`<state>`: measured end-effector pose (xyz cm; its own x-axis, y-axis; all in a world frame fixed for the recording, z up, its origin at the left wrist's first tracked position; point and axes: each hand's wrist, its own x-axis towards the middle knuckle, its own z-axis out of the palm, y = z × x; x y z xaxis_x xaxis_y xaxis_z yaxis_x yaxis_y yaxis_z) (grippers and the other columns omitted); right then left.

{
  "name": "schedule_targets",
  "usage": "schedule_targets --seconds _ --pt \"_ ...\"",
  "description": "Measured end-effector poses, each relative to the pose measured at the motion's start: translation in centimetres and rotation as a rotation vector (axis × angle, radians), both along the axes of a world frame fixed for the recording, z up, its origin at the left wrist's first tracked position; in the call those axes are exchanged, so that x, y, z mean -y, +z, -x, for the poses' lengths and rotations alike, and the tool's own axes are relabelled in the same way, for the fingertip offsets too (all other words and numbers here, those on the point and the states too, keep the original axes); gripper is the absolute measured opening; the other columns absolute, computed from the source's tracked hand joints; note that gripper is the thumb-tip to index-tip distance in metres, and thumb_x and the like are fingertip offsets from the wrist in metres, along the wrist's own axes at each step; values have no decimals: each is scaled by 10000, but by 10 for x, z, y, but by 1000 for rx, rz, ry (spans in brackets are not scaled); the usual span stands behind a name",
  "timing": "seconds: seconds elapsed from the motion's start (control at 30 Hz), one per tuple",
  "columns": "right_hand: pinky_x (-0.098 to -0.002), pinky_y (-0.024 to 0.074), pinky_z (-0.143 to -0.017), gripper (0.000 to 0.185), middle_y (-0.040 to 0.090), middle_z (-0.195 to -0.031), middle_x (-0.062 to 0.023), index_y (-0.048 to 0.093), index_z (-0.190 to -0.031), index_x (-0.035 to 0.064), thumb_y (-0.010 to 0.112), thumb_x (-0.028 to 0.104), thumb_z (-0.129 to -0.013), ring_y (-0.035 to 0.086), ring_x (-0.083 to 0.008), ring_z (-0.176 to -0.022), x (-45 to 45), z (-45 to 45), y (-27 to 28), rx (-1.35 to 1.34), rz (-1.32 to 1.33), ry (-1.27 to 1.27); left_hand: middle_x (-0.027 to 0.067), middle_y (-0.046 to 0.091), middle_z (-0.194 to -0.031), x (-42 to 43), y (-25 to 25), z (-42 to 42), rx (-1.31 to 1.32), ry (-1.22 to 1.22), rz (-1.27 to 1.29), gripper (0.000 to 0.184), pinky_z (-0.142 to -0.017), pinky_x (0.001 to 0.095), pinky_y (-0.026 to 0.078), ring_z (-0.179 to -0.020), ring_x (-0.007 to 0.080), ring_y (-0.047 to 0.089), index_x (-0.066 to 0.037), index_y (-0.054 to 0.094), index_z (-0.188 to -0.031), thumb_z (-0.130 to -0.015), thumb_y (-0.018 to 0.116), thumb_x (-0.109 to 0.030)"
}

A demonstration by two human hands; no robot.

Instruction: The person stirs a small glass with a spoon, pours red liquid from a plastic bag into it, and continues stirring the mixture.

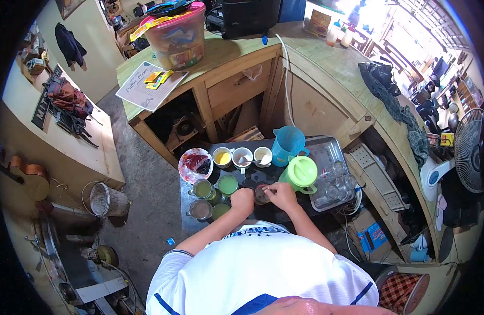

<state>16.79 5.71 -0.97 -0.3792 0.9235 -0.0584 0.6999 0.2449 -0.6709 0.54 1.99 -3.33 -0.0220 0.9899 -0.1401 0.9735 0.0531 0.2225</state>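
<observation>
A glass with a brownish content stands between my two hands on a dark low table. My left hand is closed at its left side; what its fingers hold is hidden. My right hand pinches at the rim on the right, and what is in the fingertips is too small to make out. Left of my hands stand glass mugs with green drinks, such as a green mug, and a mug with a greyish-brown drink. Behind them are a cup of yellow content, a white cup with a spoon and another white cup.
A blue pitcher and a lidded green pitcher stand right of the cups. Several clear glasses are on a metal tray. A plate holds dark red bags. The wooden counter curves around behind, bearing a plastic tub.
</observation>
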Motion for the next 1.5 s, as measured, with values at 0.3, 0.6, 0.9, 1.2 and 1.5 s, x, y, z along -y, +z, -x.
schedule_targets --seconds 0.3,0.6,0.9,1.2,1.5 --pt "-367 515 -628 136 678 -763 -140 750 -855 105 687 157 -747 648 -290 -663 1 1 -1 -147 -94 -75 157 685 -730 0 6 0 0 -4 32 75 -593 377 563 -697 290 698 -63 711 -733 -740 637 -66" --pt "-408 517 -703 151 680 -833 -154 746 -869 101 660 171 -765 648 -329 -759 -1 0 -5 -22 -120 -75 153 691 -756 -1 11 -2 -10 23 65 93 -618 378 565 -720 291 700 -56 717 -748 -753 628 -82" --pt "-364 515 -620 127 681 -779 -138 745 -854 88 686 154 -763 648 -283 -666 -1 2 -11 -14 -96 -20 153 694 -771 -1 10 -1 0 4 94 93 -625 373 566 -731 289 701 -62 720 -769 -757 632 -90" --pt "-355 514 -624 129 676 -797 -156 741 -868 84 681 143 -769 646 -277 -658 -2 4 -10 -223 -222 -65 146 692 -756 -1 12 0 0 -13 76 75 -611 371 564 -718 287 700 -69 719 -751 -732 647 -79" --pt "-405 515 -670 135 673 -808 -149 733 -850 84 658 171 -779 643 -323 -720 -1 1 -12 0 -136 11 153 690 -761 -2 17 -2 0 1 105 91 -617 381 564 -728 293 699 -58 719 -761 -749 631 -78"
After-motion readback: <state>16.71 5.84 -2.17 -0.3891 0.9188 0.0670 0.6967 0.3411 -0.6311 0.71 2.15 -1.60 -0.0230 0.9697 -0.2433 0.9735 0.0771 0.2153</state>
